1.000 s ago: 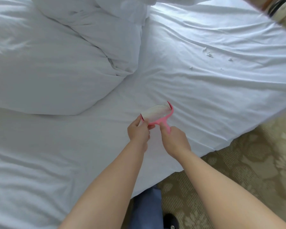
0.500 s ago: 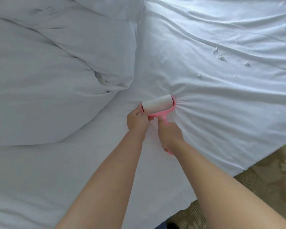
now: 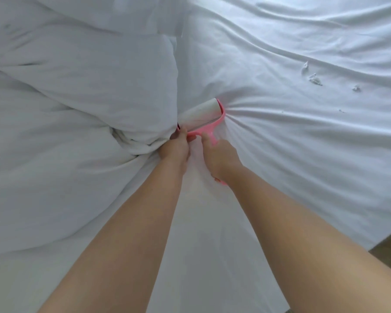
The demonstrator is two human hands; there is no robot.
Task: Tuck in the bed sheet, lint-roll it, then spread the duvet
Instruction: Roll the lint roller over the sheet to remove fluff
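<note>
Right hand (image 3: pixel 221 159) clamps the pink plastic lint roller (image 3: pixel 202 116); white paper crumbs (image 3: pixel 315 79) lie upper right (left hand (image 3: pixel 176 147) steadies its frame).

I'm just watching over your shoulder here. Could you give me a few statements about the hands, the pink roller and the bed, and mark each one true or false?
1. The right hand grips the pink handle of the lint roller. True.
2. The roller is lifted clear above the bed sheet. False: it presses into the sheet, which puckers around it.
3. White lint bits lie on the sheet to the roller's right. True.
4. The left hand rests flat on the duvet. False: it holds the roller's frame beside the duvet.
</note>
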